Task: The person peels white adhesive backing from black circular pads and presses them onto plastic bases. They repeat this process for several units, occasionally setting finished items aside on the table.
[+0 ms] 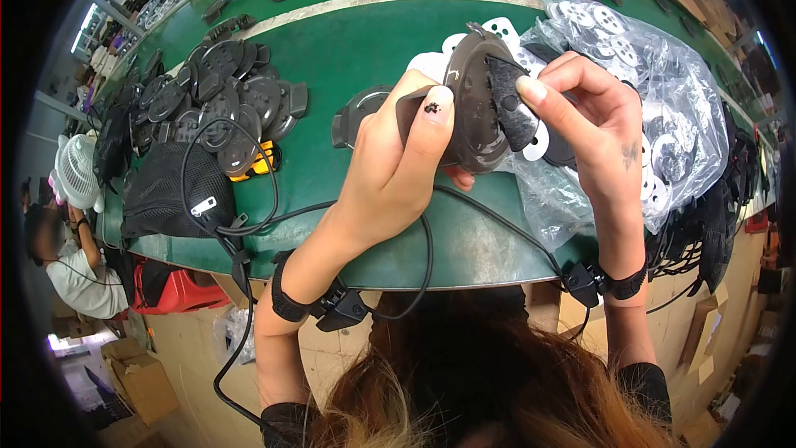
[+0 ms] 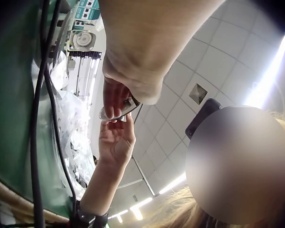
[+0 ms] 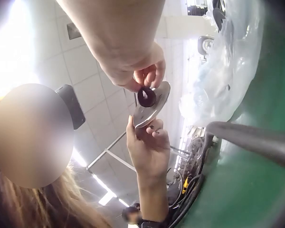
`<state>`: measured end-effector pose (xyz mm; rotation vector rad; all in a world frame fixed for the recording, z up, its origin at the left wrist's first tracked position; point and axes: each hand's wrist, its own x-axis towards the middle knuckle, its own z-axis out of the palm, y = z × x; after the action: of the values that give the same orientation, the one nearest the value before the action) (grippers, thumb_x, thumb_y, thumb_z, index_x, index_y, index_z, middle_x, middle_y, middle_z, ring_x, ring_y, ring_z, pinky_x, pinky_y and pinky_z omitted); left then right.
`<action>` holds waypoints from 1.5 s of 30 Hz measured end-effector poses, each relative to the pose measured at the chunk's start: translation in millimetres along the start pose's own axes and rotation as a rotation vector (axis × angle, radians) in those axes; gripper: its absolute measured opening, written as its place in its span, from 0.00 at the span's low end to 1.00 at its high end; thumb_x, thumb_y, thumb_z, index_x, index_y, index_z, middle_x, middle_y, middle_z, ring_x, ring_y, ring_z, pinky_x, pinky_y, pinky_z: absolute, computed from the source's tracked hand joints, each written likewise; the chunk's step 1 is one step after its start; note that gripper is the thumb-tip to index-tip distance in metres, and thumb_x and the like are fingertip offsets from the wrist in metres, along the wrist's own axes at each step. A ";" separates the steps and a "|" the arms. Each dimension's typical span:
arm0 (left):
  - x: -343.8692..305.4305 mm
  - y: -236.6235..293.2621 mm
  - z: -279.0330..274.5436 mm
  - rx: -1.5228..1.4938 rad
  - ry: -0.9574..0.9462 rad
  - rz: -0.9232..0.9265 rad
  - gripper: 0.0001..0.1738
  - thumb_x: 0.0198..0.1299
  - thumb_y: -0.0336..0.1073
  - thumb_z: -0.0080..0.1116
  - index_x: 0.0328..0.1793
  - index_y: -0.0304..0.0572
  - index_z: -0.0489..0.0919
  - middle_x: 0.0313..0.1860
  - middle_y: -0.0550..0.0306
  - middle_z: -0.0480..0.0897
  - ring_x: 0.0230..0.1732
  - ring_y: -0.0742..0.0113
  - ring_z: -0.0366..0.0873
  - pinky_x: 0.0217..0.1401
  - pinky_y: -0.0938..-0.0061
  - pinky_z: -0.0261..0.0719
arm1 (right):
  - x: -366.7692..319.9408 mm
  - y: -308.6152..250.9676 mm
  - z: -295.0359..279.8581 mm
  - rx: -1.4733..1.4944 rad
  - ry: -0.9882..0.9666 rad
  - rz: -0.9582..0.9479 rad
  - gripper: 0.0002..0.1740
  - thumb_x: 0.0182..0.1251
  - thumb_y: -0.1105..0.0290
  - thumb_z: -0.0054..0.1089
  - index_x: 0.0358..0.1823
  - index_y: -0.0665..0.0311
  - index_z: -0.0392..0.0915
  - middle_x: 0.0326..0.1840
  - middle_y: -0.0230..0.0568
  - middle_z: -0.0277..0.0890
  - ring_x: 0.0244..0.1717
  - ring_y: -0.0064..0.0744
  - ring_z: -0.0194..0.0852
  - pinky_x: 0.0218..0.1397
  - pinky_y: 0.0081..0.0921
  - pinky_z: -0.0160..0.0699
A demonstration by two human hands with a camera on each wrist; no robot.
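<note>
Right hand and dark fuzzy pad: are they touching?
Touching: the head view shows the right hand pinching the dark fuzzy pad by its edge, with no gap.

White fan (image 1: 77,172) at nine o'clock, black mesh pouch (image 1: 164,189) on the green desk (image 1: 327,58) nearer in, red seat (image 1: 178,289) and cardboard box (image 1: 143,383) toward eight

One left hand (image 1: 398,158) plus one right hand (image 1: 599,120), so two hands, with two wrist straps (image 1: 628,284). Held stuff: one dark disc (image 1: 474,87), one fuzzy pad (image 1: 517,123). Also one mesh pouch (image 1: 157,195), one clear bag (image 1: 543,207), one fan (image 1: 76,170), one other person (image 1: 87,289), one green table (image 1: 332,50). Piled discs (image 1: 220,108)? Easily over six, too jumbled to nail down. White discs (image 1: 612,21): same deal, over six.
</note>
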<state>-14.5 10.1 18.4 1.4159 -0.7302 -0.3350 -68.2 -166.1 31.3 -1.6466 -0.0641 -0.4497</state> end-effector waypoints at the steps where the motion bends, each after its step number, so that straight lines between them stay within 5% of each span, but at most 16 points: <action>1: 0.1 -0.9 -0.1 0.000 0.000 -0.001 0.21 0.68 0.45 0.30 0.42 0.31 0.65 0.30 0.46 0.76 0.24 0.66 0.76 0.29 0.76 0.77 | -0.6 0.2 0.8 0.000 0.000 0.001 0.05 0.55 0.76 0.63 0.28 0.71 0.77 0.27 0.30 0.72 0.29 0.13 0.67 0.33 0.11 0.65; 7: 0.7 -10.7 0.5 -0.055 -0.004 0.022 0.23 0.68 0.48 0.31 0.44 0.30 0.64 0.32 0.47 0.77 0.27 0.65 0.77 0.31 0.74 0.79 | -5.1 5.8 10.4 -0.141 0.095 -0.089 0.08 0.53 0.74 0.65 0.32 0.71 0.77 0.31 0.34 0.73 0.31 0.17 0.71 0.36 0.13 0.73; 10: 0.8 -20.6 -1.1 0.015 -0.043 0.150 0.24 0.68 0.50 0.33 0.45 0.30 0.63 0.32 0.47 0.77 0.29 0.64 0.78 0.33 0.74 0.79 | -6.7 9.0 15.5 -0.249 0.158 -0.231 0.20 0.45 0.68 0.72 0.38 0.72 0.77 0.40 0.43 0.76 0.39 0.27 0.77 0.44 0.22 0.79; 13: 0.4 -23.7 -1.0 0.047 -0.069 0.156 0.25 0.67 0.51 0.35 0.46 0.30 0.62 0.36 0.46 0.76 0.33 0.64 0.79 0.35 0.74 0.80 | -5.7 11.5 15.4 -0.390 0.154 -0.343 0.23 0.43 0.67 0.73 0.40 0.72 0.77 0.44 0.48 0.75 0.41 0.31 0.78 0.44 0.23 0.79; 14: 0.6 -24.1 -1.1 0.044 -0.074 0.159 0.25 0.67 0.52 0.35 0.46 0.30 0.62 0.39 0.45 0.75 0.36 0.63 0.78 0.36 0.73 0.80 | -9.4 7.7 12.8 -0.492 0.097 -0.277 0.23 0.47 0.74 0.69 0.48 0.70 0.75 0.56 0.46 0.69 0.53 0.32 0.72 0.54 0.28 0.74; 21: 5.1 -28.9 0.4 -0.072 -0.063 0.207 0.24 0.67 0.51 0.38 0.48 0.31 0.65 0.38 0.49 0.77 0.40 0.68 0.78 0.36 0.78 0.78 | -5.8 12.8 14.6 -0.826 0.138 -0.438 0.31 0.49 0.70 0.68 0.56 0.70 0.69 0.57 0.46 0.69 0.53 0.32 0.72 0.56 0.24 0.70; 23: 4.1 -19.8 2.5 -0.233 -0.012 0.088 0.25 0.67 0.51 0.39 0.50 0.30 0.64 0.40 0.48 0.77 0.42 0.67 0.77 0.37 0.76 0.79 | -3.6 14.0 16.9 0.017 0.058 -0.149 0.29 0.50 0.65 0.70 0.50 0.74 0.70 0.47 0.48 0.75 0.47 0.29 0.75 0.48 0.25 0.76; 24: 4.1 -15.6 3.0 -0.395 0.042 -0.029 0.26 0.66 0.51 0.40 0.53 0.30 0.64 0.42 0.48 0.76 0.44 0.67 0.76 0.38 0.75 0.80 | -2.8 3.8 15.5 0.097 0.015 0.009 0.21 0.57 0.70 0.63 0.49 0.73 0.69 0.43 0.43 0.77 0.43 0.23 0.76 0.46 0.20 0.76; 27: 6.9 -10.9 -4.7 -0.584 -0.034 -0.124 0.26 0.63 0.46 0.47 0.56 0.29 0.64 0.43 0.49 0.75 0.42 0.68 0.77 0.36 0.72 0.82 | -1.6 2.5 12.1 0.065 0.018 0.062 0.15 0.60 0.71 0.59 0.45 0.72 0.71 0.34 0.39 0.79 0.35 0.18 0.75 0.40 0.15 0.74; 29: 9.7 -10.9 -4.8 -0.274 -0.012 -0.061 0.25 0.61 0.42 0.48 0.58 0.28 0.64 0.44 0.45 0.77 0.40 0.60 0.80 0.32 0.69 0.84 | -0.2 2.6 7.7 0.033 -0.019 0.074 0.14 0.61 0.70 0.59 0.44 0.72 0.72 0.32 0.38 0.79 0.33 0.16 0.74 0.38 0.13 0.73; 35: 15.9 -9.8 -18.9 -0.277 -0.069 -0.262 0.19 0.56 0.36 0.54 0.49 0.27 0.73 0.37 0.53 0.78 0.31 0.71 0.78 0.25 0.79 0.80 | 9.7 7.5 -7.8 0.017 -0.135 0.181 0.12 0.61 0.66 0.58 0.37 0.69 0.72 0.20 0.30 0.75 0.19 0.10 0.68 0.22 0.08 0.62; 38: 23.1 -19.9 -31.8 -0.004 0.004 -0.257 0.20 0.59 0.40 0.52 0.51 0.32 0.73 0.38 0.55 0.79 0.28 0.77 0.76 0.20 0.85 0.73 | 19.2 17.2 -20.2 0.123 -0.263 0.430 0.10 0.60 0.69 0.57 0.38 0.67 0.70 0.18 0.28 0.71 0.07 0.10 0.59 0.07 0.07 0.55; 41: 31.2 -24.9 -52.1 0.246 0.215 -0.127 0.19 0.64 0.44 0.45 0.53 0.39 0.75 0.40 0.60 0.79 0.26 0.81 0.69 0.18 0.88 0.64 | 29.3 25.8 -32.4 0.194 -0.260 0.456 0.18 0.59 0.66 0.59 0.45 0.72 0.68 0.29 0.37 0.74 0.16 0.17 0.71 0.21 0.11 0.75; 43: 31.6 -21.5 -62.0 0.339 0.306 -0.100 0.19 0.64 0.44 0.44 0.53 0.40 0.76 0.40 0.61 0.79 0.28 0.82 0.68 0.18 0.88 0.63 | 32.6 31.3 -18.2 0.423 -0.008 0.333 0.31 0.61 0.62 0.59 0.56 0.77 0.59 0.47 0.49 0.69 0.38 0.28 0.78 0.43 0.17 0.80; 44: 31.5 -23.2 -66.6 0.419 0.340 -0.091 0.19 0.62 0.44 0.48 0.52 0.39 0.76 0.39 0.59 0.79 0.31 0.78 0.71 0.25 0.84 0.69 | 34.8 28.0 -20.8 0.538 -0.099 0.303 0.42 0.62 0.57 0.57 0.64 0.78 0.45 0.59 0.57 0.58 0.58 0.40 0.67 0.61 0.26 0.69; 45: 30.4 -28.0 -71.9 0.419 0.338 -0.084 0.19 0.62 0.44 0.48 0.52 0.39 0.76 0.39 0.59 0.79 0.31 0.78 0.71 0.25 0.84 0.69 | 37.1 30.2 -21.3 0.576 -0.088 0.273 0.46 0.62 0.55 0.57 0.66 0.78 0.39 0.62 0.62 0.55 0.63 0.43 0.61 0.63 0.28 0.65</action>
<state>59.6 42.3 0.0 1.8468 -0.4775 0.0004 -30.3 -198.9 16.1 -1.0853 -0.0295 -0.1274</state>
